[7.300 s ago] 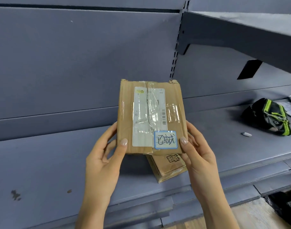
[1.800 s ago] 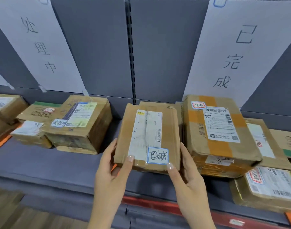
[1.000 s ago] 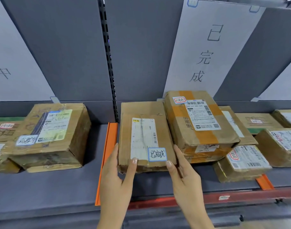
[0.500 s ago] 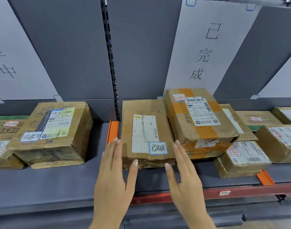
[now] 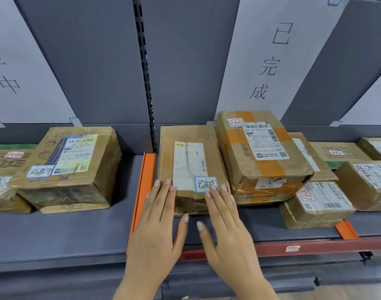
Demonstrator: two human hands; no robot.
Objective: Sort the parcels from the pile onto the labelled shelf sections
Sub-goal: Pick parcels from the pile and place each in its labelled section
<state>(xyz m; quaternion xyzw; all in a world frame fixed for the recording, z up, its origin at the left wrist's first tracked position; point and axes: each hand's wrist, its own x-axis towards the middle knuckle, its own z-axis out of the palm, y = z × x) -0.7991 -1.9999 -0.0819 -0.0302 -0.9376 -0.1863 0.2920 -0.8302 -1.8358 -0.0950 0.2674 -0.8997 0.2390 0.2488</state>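
Parcel is down on the shelf, in the section under the sign w/ three handwritten characters. It lies flat, label up, on top of a flat box, just right of the orange divider and snug beside the tall box w/ orange tape. The blue-edged tag on its front corner seems to read the same as the sign, so prob. the right spot.

L hand and R hand are both flat, fingers straight, tips resting on the parcel's front edge, thumbs spread out over the shelf. Nothing gripped, neither hand curled round anything.

Handling-wise: small cardboard box, stiff enough to keep its shape, looks light, tho weight is a guess. Front face is creased and a bit crushed, so don't squeeze there. The label has glossy clear tape over it, likely slick under fingertips. If it needs shifting, best hold is the two long sides, bare cardboard, one hand each, thumbs on top. To nudge it deeper, a flat push on the front edge should do, since cardboard on cardboard won't slide too freely.
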